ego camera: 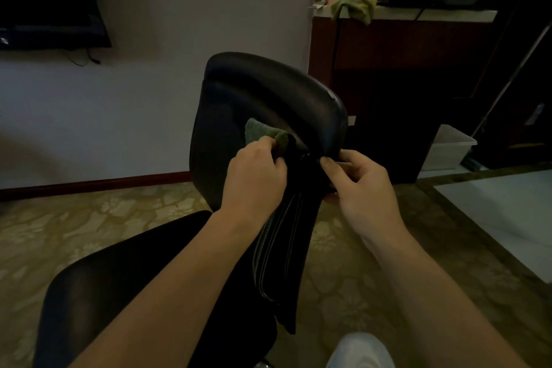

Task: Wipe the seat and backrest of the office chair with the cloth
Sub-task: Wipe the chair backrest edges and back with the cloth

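**A:** What sits at the far left?

**B:** A dark wall-mounted television point(44, 0) fills the upper left corner, with a cable point(89, 58) dangling under it. Lower down, a reddish skirting board point(89, 184) runs along the wall above a floral carpet point(89, 227).

**A:** And the office chair point(277, 263)?

**B:** Its black seat point(98, 293) lies in the lower left. The black backrest point(254, 92) stands upright in the centre of the frame.

**A:** Where is the green cloth point(263, 134)?

**B:** It is bunched against the face of the backrest, about halfway up. The left hand point(257, 176) grips it, fingers curled tight round the lower part, and a fold sticks out above the knuckles.

**A:** The other hand?

**B:** The right hand point(358, 179) is just right of centre. Its thumb and curled fingers are clamped on the backrest's right edge. The two hands are near each other but apart.

**A:** Anything further right?

**B:** A dark wooden counter point(418, 42) in the upper right has a second green rag point(355, 7) draped over its edge. Below that, a white plastic tub point(448, 149) sits on the floor. A pale trouser knee point(358, 349) shows at the bottom edge.
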Motion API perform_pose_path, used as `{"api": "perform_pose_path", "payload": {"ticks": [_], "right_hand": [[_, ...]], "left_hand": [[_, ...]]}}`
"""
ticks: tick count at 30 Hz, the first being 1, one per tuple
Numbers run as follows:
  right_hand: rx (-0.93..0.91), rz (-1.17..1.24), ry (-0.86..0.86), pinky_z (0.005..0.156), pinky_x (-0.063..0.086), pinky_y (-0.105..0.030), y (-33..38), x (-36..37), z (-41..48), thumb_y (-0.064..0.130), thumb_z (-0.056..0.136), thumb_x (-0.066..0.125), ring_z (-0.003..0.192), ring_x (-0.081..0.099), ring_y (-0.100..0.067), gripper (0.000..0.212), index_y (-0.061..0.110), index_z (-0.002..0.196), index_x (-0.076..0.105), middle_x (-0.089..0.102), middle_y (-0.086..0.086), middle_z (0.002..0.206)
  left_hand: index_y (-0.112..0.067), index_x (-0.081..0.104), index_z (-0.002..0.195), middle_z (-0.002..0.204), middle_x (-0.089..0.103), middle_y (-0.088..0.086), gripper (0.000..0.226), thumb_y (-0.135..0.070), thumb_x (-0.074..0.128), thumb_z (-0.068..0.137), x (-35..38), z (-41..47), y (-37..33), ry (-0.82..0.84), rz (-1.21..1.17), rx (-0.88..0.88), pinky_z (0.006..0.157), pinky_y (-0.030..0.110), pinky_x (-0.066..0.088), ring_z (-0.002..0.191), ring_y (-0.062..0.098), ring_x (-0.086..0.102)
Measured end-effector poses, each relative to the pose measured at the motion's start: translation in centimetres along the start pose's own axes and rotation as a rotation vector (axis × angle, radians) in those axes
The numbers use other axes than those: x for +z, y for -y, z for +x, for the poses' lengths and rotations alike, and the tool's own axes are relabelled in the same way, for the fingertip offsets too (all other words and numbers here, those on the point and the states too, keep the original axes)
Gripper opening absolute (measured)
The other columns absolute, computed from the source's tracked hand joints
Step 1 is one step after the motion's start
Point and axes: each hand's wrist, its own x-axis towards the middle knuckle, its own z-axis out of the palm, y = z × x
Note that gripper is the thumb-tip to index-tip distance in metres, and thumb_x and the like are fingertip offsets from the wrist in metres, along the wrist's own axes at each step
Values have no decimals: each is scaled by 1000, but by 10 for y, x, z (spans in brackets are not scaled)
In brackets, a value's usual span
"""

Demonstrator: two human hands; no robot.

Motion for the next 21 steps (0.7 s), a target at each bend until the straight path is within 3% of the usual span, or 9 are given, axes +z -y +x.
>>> {"api": "perform_pose_path", "payload": {"ticks": [3, 6, 10, 14, 18, 21], "right_hand": [[-1, -5, 9, 85, 58, -46, 0, 0, -1, 32, 98, 59, 91, 71, -9, 12, 34, 105, 69, 75, 8, 95], [7, 16, -1, 84, 59, -46, 0, 1, -2, 30, 98, 60, 89, 72, -10, 12, 32, 105, 69, 75, 7, 93], [22, 33, -7, 81, 60, -46, 2, 1, -2, 27, 98, 60, 86, 72, -10, 13, 27, 106, 70, 75, 4, 91], [30, 56, 7, 83, 60, -40, 1, 0, -2, 27, 98, 59, 89, 72, -7, 15, 26, 110, 69, 75, 8, 95], [22, 48, 18, 85, 60, -41, -3, 1, -1, 24, 97, 62, 94, 71, -7, 19, 28, 114, 68, 74, 9, 99], [25, 18, 34, 88, 58, -43, -9, 4, -1, 23, 94, 66, 101, 69, -8, 26, 36, 117, 64, 71, 13, 106]], "left_hand": [[-11, 68, 107, 90, 70, 1, 15, -11, 57, 98, -7, 1, 9, -115, 85, 145, 84, 33, 50, 80, 18, 64], [-11, 71, 108, 106, 74, 5, 17, -10, 64, 92, -2, -4, 13, -184, 147, 298, 96, 34, 43, 100, 19, 67], [-11, 70, 122, 128, 68, 3, 31, -15, 57, 94, 10, -16, 15, -82, -24, 288, 109, 28, 38, 123, 13, 57], [-17, 61, 136, 143, 55, -3, 46, 2, 53, 95, 8, -9, 42, 46, -166, 269, 115, 37, 41, 135, 11, 48], [-24, 50, 146, 150, 43, -12, 54, -2, 58, 97, 8, -6, 47, 129, -202, 297, 118, 31, 37, 141, 7, 40], [-22, 51, 144, 153, 41, -6, 50, -7, 56, 97, 9, 3, 51, 111, -163, 340, 121, 42, 32, 148, 12, 29]]}}
